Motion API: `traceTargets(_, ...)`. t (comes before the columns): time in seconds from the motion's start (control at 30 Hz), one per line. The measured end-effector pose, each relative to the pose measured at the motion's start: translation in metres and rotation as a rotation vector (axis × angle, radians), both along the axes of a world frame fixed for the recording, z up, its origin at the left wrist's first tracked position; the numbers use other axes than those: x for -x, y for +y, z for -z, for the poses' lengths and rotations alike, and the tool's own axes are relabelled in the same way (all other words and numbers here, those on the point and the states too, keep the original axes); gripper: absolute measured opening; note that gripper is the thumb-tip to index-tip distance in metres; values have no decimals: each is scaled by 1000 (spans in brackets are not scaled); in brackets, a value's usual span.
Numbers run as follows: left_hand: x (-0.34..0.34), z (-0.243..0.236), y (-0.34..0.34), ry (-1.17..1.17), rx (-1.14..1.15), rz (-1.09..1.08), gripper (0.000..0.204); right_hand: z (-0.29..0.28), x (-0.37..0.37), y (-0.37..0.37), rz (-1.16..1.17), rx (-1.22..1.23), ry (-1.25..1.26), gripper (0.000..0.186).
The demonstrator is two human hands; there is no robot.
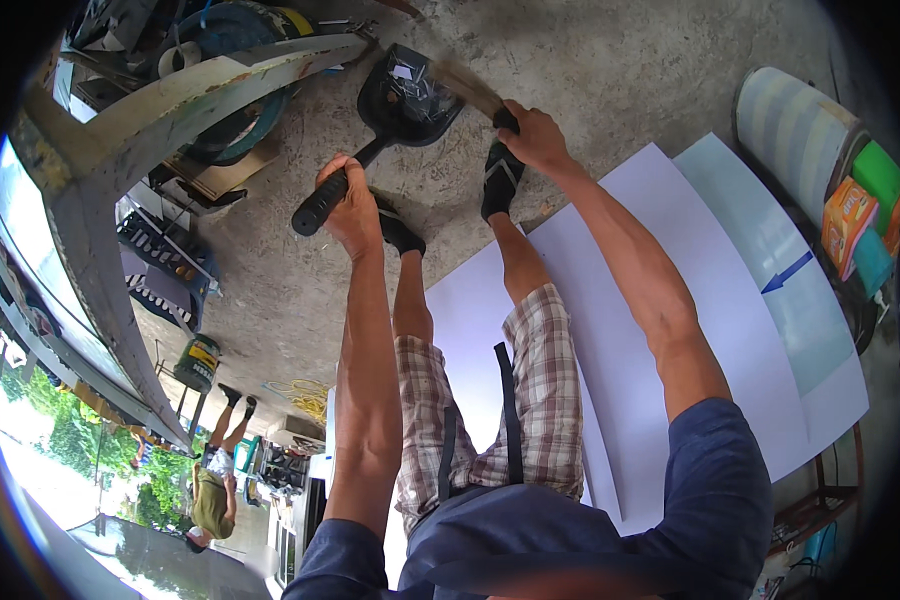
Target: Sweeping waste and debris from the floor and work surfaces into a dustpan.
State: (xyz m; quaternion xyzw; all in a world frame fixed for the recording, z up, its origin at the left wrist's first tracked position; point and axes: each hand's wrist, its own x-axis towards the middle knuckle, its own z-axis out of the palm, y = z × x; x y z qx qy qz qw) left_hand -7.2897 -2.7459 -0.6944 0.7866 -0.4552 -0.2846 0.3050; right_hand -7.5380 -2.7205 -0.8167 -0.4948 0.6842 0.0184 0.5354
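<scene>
My left hand (pixel 353 205) is closed around the handle of a black dustpan (pixel 425 128), whose pan lies ahead of my feet on the concrete floor. Small pale and dark scraps (pixel 410 85) sit inside the pan. With my right hand (pixel 540 138) I grip the dark handle of a brush (pixel 467 85); its bristle end is smeared by motion. The bristles reach to the pan's right rim, and whether they touch it I cannot tell.
Large white sheets (pixel 660 300) lie to the right, close by my legs. A striped roll (pixel 795 130) and an orange packet (pixel 848 220) are farther right. A worn metal frame (pixel 200 95) arches on the left. Another person (pixel 213 495) stands at far left, beyond a green bucket (pixel 198 362).
</scene>
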Motion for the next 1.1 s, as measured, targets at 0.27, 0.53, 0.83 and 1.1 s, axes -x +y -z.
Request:
traceTargets(0.27,-2,5,-5,111,15,-5,9,42,17,-109,-145,346,296,48)
traceTargets(0.53,-46,-12,0,-5,64,179,12,-7,-25,-5,-9,180,32,49)
traceTargets(0.83,-17,-2,-2,19,-69,188,13,25,-65,50,145,42,97,58)
traceTargets(1.1,-49,-11,7,-36,-62,340,13,31,-3,76,513,118,147,59)
